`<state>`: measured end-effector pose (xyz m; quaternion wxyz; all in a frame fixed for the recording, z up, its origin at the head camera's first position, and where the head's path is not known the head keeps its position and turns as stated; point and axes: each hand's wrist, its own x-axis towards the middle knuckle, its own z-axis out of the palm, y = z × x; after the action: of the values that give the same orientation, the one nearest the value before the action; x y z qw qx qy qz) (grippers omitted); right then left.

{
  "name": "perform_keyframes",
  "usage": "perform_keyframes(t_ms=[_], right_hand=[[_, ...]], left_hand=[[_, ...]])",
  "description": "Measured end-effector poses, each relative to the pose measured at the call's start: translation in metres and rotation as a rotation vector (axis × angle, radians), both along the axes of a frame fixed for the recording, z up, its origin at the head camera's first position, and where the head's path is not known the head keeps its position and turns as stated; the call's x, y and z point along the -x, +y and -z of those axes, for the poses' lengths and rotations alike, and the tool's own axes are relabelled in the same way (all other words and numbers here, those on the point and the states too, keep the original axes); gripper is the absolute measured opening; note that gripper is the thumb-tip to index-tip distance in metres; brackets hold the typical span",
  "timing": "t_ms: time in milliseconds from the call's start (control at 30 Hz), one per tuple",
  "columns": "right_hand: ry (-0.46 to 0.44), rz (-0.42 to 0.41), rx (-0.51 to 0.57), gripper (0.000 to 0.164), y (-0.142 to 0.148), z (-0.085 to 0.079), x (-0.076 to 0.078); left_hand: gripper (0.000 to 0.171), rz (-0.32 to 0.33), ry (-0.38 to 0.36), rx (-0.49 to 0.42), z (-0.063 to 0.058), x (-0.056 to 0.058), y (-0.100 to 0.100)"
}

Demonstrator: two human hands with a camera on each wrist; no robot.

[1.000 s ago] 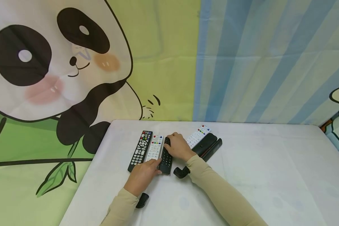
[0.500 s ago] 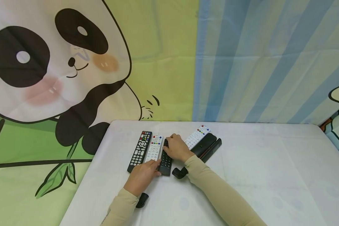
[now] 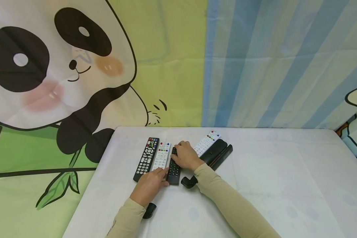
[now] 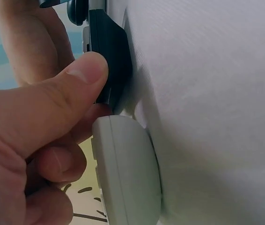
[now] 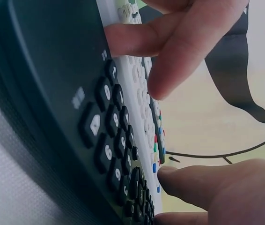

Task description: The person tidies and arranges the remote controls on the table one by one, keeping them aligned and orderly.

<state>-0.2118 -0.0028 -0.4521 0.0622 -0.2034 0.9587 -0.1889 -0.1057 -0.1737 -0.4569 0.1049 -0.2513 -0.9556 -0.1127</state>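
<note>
A black remote control (image 3: 174, 172) with dark buttons lies on the table, at the right end of a row. My left hand (image 3: 150, 185) pinches its near left corner; the left wrist view shows the thumb on the end of that remote (image 4: 116, 58). Around its far part, my right hand (image 3: 188, 156) grips it, thumb at the left side, fingers at the far end. Left of it lies a white remote control (image 3: 161, 158) with coloured buttons, its near end behind my left hand. Another black remote control (image 3: 147, 158), with white buttons, forms the row's left end.
Right of my right hand lie a slanted white remote control (image 3: 207, 142), a black one face down (image 3: 215, 150) and a dark slim one on its side (image 3: 223, 157). The white table (image 3: 270, 185) meets a printed panda curtain (image 3: 172, 66) at the back.
The black remote control between my hands has slid slightly toward me, and my right hand has shifted a little with it. My left hand stays about where it was.
</note>
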Motion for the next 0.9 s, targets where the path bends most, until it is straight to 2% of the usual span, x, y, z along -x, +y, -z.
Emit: perform_keyframes(t_ms=[500, 733, 900], right_hand=[[0.008, 0.021, 0.178, 0.052, 0.016, -0.011, -0.009], [0.012, 0.048, 0.241, 0.051, 0.031, -0.018, -0.014], [0.025, 0.053, 0.311, 0.051, 0.045, -0.026, -0.019]], left_hand=[[0.057, -0.030, -0.088, -0.132, -0.011, 0.000, -0.004], [0.052, -0.043, -0.086, -0.156, -0.014, 0.000, -0.003], [0.051, -0.020, -0.052, -0.188, -0.016, 0.001, 0.000]])
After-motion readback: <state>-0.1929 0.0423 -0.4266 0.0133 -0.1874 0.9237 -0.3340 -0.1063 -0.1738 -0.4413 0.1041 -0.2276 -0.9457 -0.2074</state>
